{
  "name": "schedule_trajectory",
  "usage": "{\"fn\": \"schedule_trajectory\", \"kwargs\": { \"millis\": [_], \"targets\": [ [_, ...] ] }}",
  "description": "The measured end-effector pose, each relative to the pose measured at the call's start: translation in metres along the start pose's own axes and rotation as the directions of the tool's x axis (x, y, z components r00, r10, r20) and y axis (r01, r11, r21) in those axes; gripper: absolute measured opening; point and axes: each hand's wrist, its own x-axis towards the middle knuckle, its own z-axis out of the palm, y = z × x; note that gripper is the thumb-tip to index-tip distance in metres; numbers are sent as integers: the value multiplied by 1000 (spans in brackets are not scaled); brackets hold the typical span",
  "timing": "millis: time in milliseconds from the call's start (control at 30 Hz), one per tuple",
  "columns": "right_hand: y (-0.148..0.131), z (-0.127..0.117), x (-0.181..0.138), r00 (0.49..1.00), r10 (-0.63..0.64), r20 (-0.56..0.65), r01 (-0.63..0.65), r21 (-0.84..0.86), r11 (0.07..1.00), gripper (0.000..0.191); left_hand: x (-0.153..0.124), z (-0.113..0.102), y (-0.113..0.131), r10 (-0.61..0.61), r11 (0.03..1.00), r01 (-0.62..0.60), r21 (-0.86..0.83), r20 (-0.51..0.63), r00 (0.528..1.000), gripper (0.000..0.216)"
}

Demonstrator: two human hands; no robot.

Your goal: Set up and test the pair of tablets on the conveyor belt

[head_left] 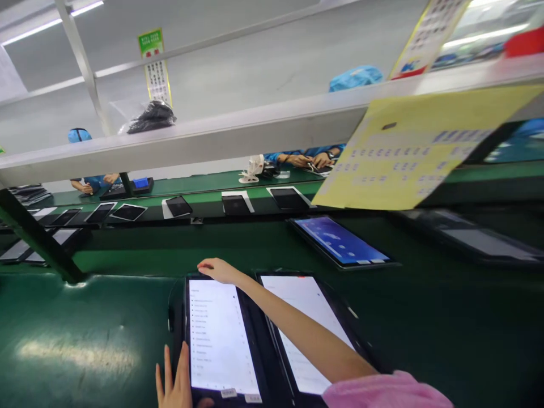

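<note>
While the left hand point(176, 385) lies flat with fingers spread against the near-left edge of a lit white-screen tablet point(219, 340), the right hand point(216, 270) reaches across and grips the same tablet's far top edge, fingers curled over it. That tablet thus lies between the two hands on the green bench point(85, 340) (a second white-screen tablet point(304, 317) sits just beside it, under the right forearm). Farther back rests a blue-screen tablet point(340, 241).

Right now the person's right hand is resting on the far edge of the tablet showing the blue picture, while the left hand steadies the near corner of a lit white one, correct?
Not quite. In the head view the right hand rests on the far edge of the left white-screen tablet, not the blue-screen tablet, which lies untouched further back. The left hand does steady that white tablet's near corner.
</note>
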Motion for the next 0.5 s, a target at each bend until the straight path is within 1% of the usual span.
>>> {"fn": "schedule_trajectory", "kwargs": {
  "millis": [67,100,167,233,267,333,367,400,433,467,500],
  "targets": [
    [1,-15,-31,993,-27,-115,28,5,1000,16,2,-8,-2,12,997,-11,-73,19,1000,76],
    [4,-23,-53,983,-33,-180,34,4,999,19,4,-12,-2,17,994,-14,-111,31,999,74],
    [15,-38,-108,958,-28,-286,30,0,1000,28,11,-19,0,13,986,-5,-170,42,999,67],
    [31,-50,-171,930,13,-367,-14,-1,1000,36,20,-24,6,-16,980,20,-197,24,1000,58],
    [41,-54,-201,903,45,-428,-54,-9,998,37,24,-25,9,-32,980,33,-197,7,999,56],
    [64,-58,-254,760,175,-626,-232,-10,973,41,31,-26,17,-43,985,36,-168,-37,998,57],
    [74,-57,-274,691,210,-692,-294,-4,956,44,34,-26,20,-44,989,35,-143,-62,997,59],
    [84,-54,-290,636,221,-740,-332,-3,943,47,36,-26,22,-45,992,35,-119,-87,995,62],
    [91,-51,-301,607,216,-765,-349,-12,937,50,38,-27,23,-45,994,35,-104,-104,994,66],
    [97,-47,-308,604,199,-771,-349,-32,936,53,39,-27,23,-48,994,36,-106,-111,993,71],
    [101,-43,-311,622,180,-762,-345,-60,937,56,40,-27,22,-52,991,38,-129,-108,993,76]
  ]
}}
